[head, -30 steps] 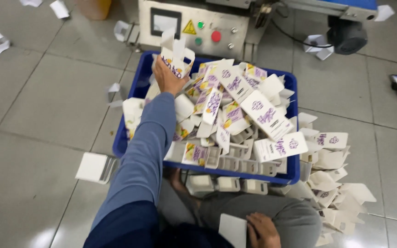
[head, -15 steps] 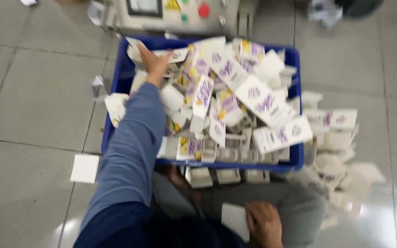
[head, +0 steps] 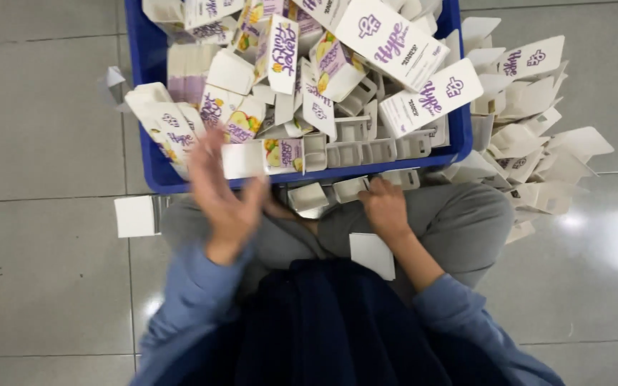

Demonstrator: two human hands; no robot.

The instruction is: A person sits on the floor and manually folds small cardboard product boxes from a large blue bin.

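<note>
Head view, looking straight down: blue crate heaped with white-and-purple cartons, near wall pressed close against the grey-trousered knees. Left hand blurred, fingers spread wide, palm open, nothing held, hovering just over the crate's near-left corner beside a fruit-printed carton at the rim. Right hand lower, curled loosely on the lap right at the crate's near edge, fingertips against small flat white cartons wedged between crate and legs; whether gripping one, cannot tell. White card lying on the lap just under the right wrist. Spill of loose white cartons crowding the crate's right side, touching its wall. Left side roomier: bare grey floor tiles, only one white square just beside the left knee. Behind and right, open tile.
</note>
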